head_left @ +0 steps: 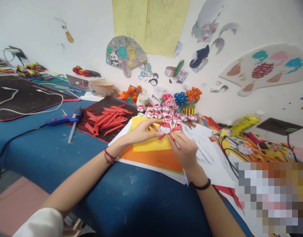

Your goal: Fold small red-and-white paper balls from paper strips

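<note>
Between my two hands is a red and white paper flower (165, 127), held above yellow paper (143, 144). My left hand (145, 131) grips it from the left, with thumb and fingers closed on its side. On the right, my right hand (183, 146) pinches a red folded paper piece at the flower's lower edge; the fingers partly hide it. Just behind my hands sit several finished-looking red and white paper flowers (157, 114). To the left, a pile of red folded paper strips (106, 120) lies on a dark mat (89, 107).
A blue glue gun (64, 119) with a black cord rests on the blue table (42, 148), left of the strips. Orange paper (151, 159) and white sheets (215, 168) lie under and beside my hands. Paper scraps, a yellow bottle (245, 124) and a bowl (102, 86) stand farther back.
</note>
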### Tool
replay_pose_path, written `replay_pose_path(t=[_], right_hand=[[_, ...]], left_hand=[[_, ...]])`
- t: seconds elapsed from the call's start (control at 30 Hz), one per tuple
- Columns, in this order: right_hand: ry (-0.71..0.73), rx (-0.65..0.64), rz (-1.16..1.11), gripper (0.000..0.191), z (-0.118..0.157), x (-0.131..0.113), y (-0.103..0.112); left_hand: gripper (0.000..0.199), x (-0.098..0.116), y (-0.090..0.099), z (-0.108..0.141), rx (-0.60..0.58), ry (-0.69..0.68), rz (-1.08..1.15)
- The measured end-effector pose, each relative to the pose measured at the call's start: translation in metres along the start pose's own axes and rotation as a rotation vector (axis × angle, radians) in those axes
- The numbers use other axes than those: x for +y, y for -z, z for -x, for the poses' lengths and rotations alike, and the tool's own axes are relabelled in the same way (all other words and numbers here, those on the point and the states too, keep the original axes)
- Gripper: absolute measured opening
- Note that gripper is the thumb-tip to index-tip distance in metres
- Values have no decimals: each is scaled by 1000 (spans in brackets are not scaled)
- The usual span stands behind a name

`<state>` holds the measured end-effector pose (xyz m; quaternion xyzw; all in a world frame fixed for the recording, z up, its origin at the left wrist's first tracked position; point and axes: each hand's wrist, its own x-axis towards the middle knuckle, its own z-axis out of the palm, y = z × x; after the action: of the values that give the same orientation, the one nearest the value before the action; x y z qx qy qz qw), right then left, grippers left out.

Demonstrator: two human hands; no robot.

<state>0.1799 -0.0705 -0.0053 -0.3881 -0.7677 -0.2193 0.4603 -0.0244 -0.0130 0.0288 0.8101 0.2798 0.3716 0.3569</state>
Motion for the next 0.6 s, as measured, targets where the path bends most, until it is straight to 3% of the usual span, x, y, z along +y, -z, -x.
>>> replay_pose_path(t=[0.23, 0.33, 0.6], right_hand=[[-226, -124, -196, 9, -4, 2, -5], [-316, -121, -242, 22, -5, 5, -4], [-327, -109, -219, 35, -5, 5, 0]], left_hand=[[40, 0, -9, 2, 143, -209, -241], [40, 1, -10, 4, 151, -230, -317], [47, -3, -6, 7, 101, -285, -409]])
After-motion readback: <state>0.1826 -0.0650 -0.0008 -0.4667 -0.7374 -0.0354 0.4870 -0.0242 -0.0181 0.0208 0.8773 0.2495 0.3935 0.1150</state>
